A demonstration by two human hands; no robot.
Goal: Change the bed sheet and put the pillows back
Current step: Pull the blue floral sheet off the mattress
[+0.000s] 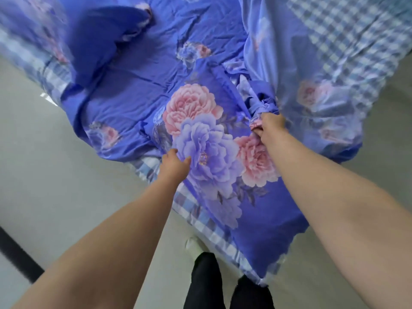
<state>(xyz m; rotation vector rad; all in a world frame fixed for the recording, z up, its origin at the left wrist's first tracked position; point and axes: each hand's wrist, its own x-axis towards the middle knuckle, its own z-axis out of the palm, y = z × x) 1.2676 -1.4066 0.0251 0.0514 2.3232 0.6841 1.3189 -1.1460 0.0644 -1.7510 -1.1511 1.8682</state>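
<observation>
A blue bed sheet (142, 70) printed with big pink and purple flowers lies wrinkled across the bed, over a blue-and-white checked sheet (200, 217) that shows along the near edge. My right hand (268, 128) grips a bunched fold of the floral sheet, and its right part billows up, blurred. My left hand (175, 163) pinches the floral sheet at the near edge beside the purple flower. A dark blue lump (107, 34), perhaps a pillow, sits at the far left of the bed, blurred.
Pale tiled floor (55, 163) surrounds the bed's corner. My legs in black trousers (207, 284) and a light slipper (194, 246) stand close to the bed's near edge. A dark strip (17, 255) crosses the floor at the lower left.
</observation>
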